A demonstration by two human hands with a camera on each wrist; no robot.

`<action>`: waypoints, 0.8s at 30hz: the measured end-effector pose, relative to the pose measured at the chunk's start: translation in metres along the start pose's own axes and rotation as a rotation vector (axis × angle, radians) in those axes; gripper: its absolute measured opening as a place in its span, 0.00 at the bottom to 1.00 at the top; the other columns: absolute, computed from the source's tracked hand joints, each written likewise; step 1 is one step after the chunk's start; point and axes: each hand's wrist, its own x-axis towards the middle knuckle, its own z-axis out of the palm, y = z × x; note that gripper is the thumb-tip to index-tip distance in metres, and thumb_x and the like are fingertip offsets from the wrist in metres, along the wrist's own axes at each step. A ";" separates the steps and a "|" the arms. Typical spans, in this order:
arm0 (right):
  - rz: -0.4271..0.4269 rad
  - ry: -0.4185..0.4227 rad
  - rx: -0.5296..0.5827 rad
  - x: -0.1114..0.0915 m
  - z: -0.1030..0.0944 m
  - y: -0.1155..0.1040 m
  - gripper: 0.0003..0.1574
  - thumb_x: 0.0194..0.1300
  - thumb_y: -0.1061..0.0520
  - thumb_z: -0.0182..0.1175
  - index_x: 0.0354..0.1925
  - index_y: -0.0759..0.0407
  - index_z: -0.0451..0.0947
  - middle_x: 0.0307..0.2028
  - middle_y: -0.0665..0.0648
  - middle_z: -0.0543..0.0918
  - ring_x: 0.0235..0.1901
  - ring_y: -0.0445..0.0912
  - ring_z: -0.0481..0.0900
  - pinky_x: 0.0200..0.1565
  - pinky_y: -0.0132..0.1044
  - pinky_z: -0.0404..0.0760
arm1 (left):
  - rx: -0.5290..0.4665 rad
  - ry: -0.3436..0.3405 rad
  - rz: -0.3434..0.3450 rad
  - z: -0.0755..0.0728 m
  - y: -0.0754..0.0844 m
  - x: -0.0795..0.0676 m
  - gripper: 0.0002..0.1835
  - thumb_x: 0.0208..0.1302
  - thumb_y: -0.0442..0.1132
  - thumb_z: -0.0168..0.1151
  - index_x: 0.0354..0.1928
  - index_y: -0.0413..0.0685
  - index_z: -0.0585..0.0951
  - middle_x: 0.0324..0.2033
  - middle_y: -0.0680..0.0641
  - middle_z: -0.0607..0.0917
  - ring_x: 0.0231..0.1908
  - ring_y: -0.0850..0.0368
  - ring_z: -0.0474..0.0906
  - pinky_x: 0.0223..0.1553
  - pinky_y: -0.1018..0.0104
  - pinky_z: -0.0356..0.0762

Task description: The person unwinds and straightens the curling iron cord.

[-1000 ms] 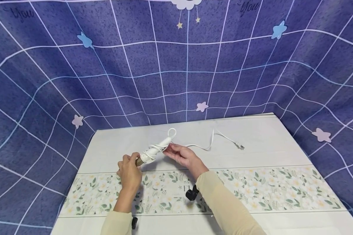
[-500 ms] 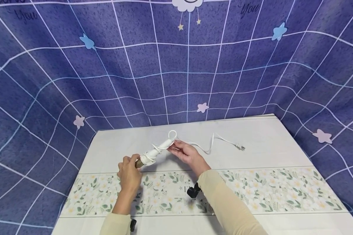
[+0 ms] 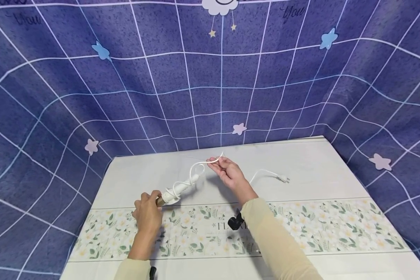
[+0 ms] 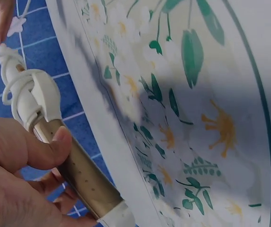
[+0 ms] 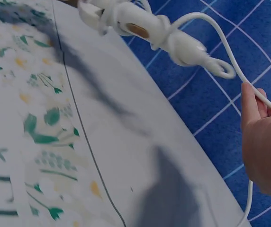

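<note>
A curling iron [image 3: 182, 188] with a white handle and a gold-brown barrel [image 4: 85, 170] is held tilted over the table. My left hand [image 3: 148, 214] grips it by the barrel, thumb across the near side and fingers behind in the left wrist view. White cord [image 5: 223, 38] winds loosely round the handle and passes beyond its looped end to my right hand [image 3: 232, 177]. That hand pinches the cord, a short way off the handle. The cord's two-prong plug [image 3: 283, 179] lies at the table's back right.
The white table [image 3: 133, 175] has a printed floral band [image 3: 318, 225] across it. A blue curtain [image 3: 210, 105] with grid lines and stars hangs behind and at both sides. Small black wrist cameras [image 3: 235, 221] sit on the sleeves.
My right hand has moved right and away from the handle, drawing a length of cord off it. My left hand keeps hold of the barrel, slightly lower and further left.
</note>
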 end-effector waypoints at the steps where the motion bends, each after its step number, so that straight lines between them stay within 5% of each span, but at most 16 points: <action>1: -0.010 0.007 -0.004 -0.001 0.000 -0.002 0.10 0.75 0.67 0.37 0.44 0.72 0.66 0.65 0.79 0.58 0.66 0.65 0.60 0.61 0.50 0.68 | 0.000 -0.002 -0.008 -0.001 -0.002 0.000 0.27 0.52 0.25 0.67 0.55 0.46 0.76 0.45 0.35 0.74 0.46 0.34 0.67 0.42 0.36 0.66; 7: -0.055 0.043 -0.076 -0.004 -0.004 -0.014 0.10 0.74 0.66 0.40 0.40 0.71 0.68 0.48 0.77 0.77 0.58 0.64 0.72 0.55 0.51 0.74 | -0.056 0.001 -0.082 -0.003 -0.016 0.003 0.26 0.52 0.24 0.66 0.55 0.44 0.75 0.44 0.33 0.72 0.45 0.32 0.66 0.40 0.34 0.65; 13: -0.104 0.092 -0.106 -0.005 -0.006 -0.025 0.11 0.74 0.68 0.39 0.38 0.70 0.69 0.40 0.73 0.80 0.57 0.64 0.73 0.55 0.50 0.74 | -0.151 -0.003 -0.140 -0.006 -0.027 0.004 0.26 0.56 0.26 0.64 0.58 0.45 0.73 0.45 0.36 0.72 0.46 0.37 0.65 0.45 0.36 0.61; 19: -0.170 0.154 -0.033 -0.002 -0.006 -0.039 0.11 0.74 0.68 0.40 0.38 0.70 0.68 0.39 0.72 0.80 0.61 0.66 0.66 0.54 0.50 0.75 | -0.083 0.030 -0.063 -0.011 -0.036 0.002 0.27 0.55 0.26 0.65 0.58 0.47 0.75 0.46 0.38 0.73 0.48 0.38 0.66 0.48 0.36 0.60; 24: -0.229 0.126 0.006 -0.003 -0.002 -0.050 0.13 0.75 0.67 0.38 0.37 0.71 0.69 0.34 0.69 0.82 0.49 0.60 0.81 0.56 0.49 0.74 | 0.020 0.077 0.023 -0.015 -0.043 0.003 0.28 0.51 0.24 0.67 0.55 0.50 0.76 0.45 0.38 0.73 0.49 0.36 0.66 0.49 0.33 0.60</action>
